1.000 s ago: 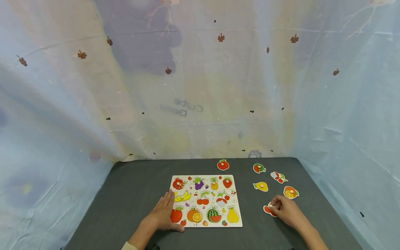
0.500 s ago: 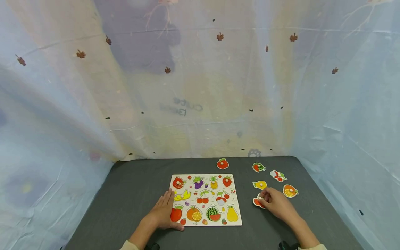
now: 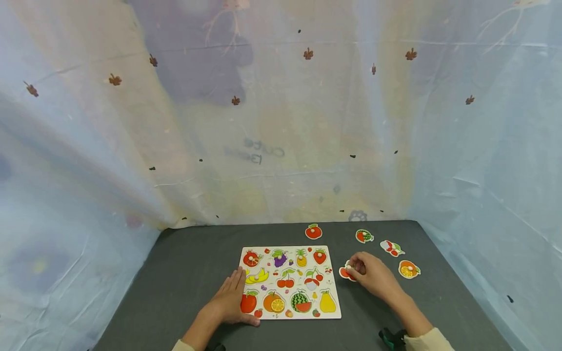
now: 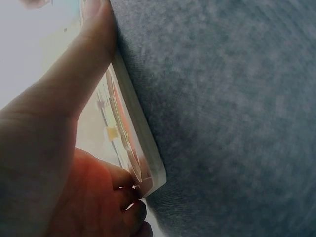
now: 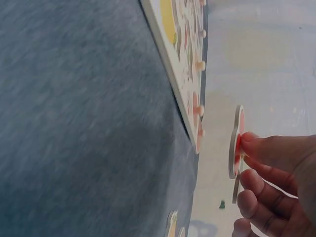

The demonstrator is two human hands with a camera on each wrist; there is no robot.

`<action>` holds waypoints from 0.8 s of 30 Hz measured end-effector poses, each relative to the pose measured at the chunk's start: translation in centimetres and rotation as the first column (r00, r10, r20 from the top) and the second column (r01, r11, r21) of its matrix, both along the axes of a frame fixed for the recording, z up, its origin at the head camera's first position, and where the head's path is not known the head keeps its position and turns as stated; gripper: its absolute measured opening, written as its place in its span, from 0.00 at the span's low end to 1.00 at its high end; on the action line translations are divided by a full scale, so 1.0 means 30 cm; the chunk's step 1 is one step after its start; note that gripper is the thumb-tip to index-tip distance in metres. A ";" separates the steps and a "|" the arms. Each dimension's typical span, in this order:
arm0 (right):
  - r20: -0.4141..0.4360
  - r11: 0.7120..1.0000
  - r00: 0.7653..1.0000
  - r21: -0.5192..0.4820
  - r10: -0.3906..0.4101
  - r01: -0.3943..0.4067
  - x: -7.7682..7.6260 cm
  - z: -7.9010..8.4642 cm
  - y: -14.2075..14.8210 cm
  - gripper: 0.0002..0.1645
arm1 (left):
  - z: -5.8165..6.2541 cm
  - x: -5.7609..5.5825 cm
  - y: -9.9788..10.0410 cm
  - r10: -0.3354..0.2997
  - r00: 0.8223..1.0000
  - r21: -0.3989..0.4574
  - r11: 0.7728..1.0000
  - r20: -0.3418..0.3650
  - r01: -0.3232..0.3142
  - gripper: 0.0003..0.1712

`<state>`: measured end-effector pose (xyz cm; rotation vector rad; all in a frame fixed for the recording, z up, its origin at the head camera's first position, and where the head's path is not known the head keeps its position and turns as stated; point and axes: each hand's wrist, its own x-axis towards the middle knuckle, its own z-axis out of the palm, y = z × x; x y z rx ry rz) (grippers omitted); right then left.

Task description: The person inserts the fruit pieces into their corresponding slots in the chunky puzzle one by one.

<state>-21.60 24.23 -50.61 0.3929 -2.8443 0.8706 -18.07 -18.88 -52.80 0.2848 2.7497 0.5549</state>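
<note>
A white fruit puzzle board [image 3: 272,318] lies on the dark table. My left hand [image 3: 229,298] rests with straight fingers across its left edge, the thumb by the near-left corner. In the left wrist view, the thumb [image 4: 81,64] runs along the board's side. My right hand [image 3: 376,277] pinches a red two-lobed puzzle piece [image 3: 345,274], cherry-like, just right of the board. The right wrist view has this piece [image 5: 233,153] raised off the table, tilted on edge between thumb and fingers. Pegs stand up from several pieces in the board's far row.
Loose pieces lie at the right: a red apple-like one [image 3: 313,232], a watermelon [image 3: 364,236], a red-and-white one [image 3: 392,248] and an orange [image 3: 409,269]. A yellow piece [image 5: 171,224] shows in the right wrist view. A patterned curtain [image 3: 281,122] surrounds the table.
My right hand has carried the red two-lobed piece left and away from me, up to the board's right side, now covering the yellow piece's spot. My left hand has stayed put.
</note>
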 end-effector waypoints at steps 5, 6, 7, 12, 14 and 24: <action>-0.021 1.000 1.000 0.013 0.022 -0.022 -0.020 0.009 -0.035 0.09 | 0.002 -0.001 0.004 -0.001 1.000 -0.026 1.000 -0.011 0.001 0.85; -0.024 0.999 0.999 0.012 0.030 -0.030 -0.024 0.009 -0.041 0.09 | 0.000 -0.003 0.003 -0.001 1.000 -0.029 1.000 -0.009 0.001 0.85; -0.023 0.999 0.999 0.014 0.037 -0.037 -0.028 0.009 -0.047 0.09 | 0.000 -0.003 0.003 0.000 1.000 -0.032 1.000 -0.008 0.000 0.85; 0.006 0.998 0.998 0.004 0.059 -0.059 -0.036 0.018 -0.089 0.08 | 0.000 -0.006 0.000 0.002 1.000 -0.042 0.999 -0.003 -0.002 0.85; 0.016 0.998 0.998 0.002 0.067 -0.067 -0.038 0.017 -0.108 0.09 | 0.000 -0.004 0.002 0.002 1.000 -0.042 0.999 -0.003 -0.003 0.85; -0.042 0.985 0.985 0.040 0.168 -0.166 -0.051 0.001 -0.199 0.10 | -0.002 0.000 -0.002 -0.003 1.000 -0.012 1.000 -0.002 0.003 0.85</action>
